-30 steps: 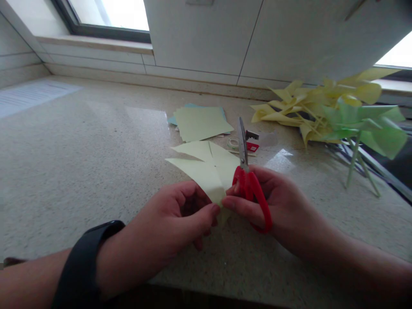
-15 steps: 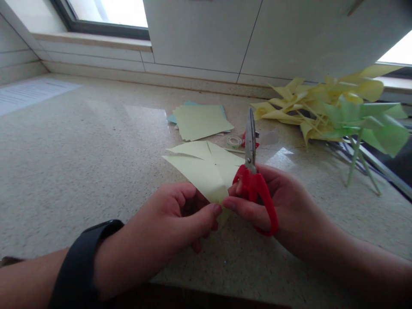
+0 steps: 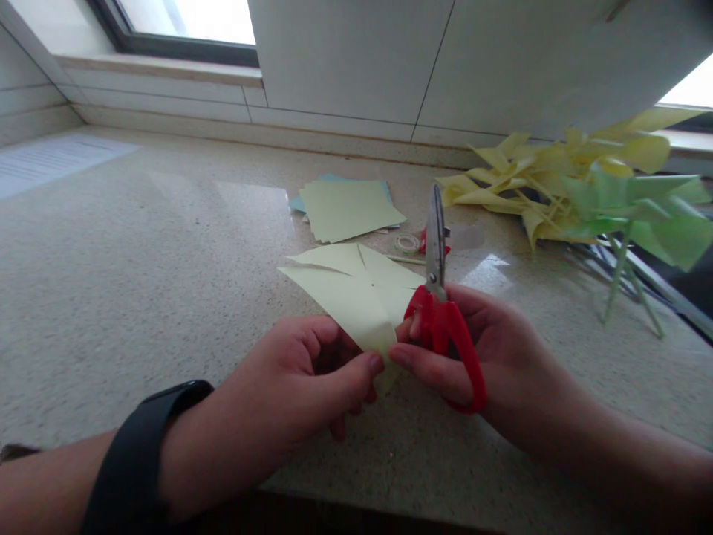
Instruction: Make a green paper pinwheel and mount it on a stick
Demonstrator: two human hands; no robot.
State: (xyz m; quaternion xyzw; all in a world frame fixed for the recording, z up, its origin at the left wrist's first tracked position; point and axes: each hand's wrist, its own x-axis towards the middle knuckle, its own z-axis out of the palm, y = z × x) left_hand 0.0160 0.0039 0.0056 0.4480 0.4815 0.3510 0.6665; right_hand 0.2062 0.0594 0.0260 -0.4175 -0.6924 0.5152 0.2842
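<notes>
Dim backlit scene; windows point(image 3: 189, 18) overexposed, countertop point(image 3: 139, 245) glares, edges blurred.

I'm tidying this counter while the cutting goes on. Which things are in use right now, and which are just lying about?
In use:
- pale green cut paper square, pinched by left hand and right hand
- red-handled scissors, blades closed, in the right hand

Lying about:
- stack of pale green paper sheets
- small tape roll
- yellow paper pinwheels
- green paper pinwheels
</notes>
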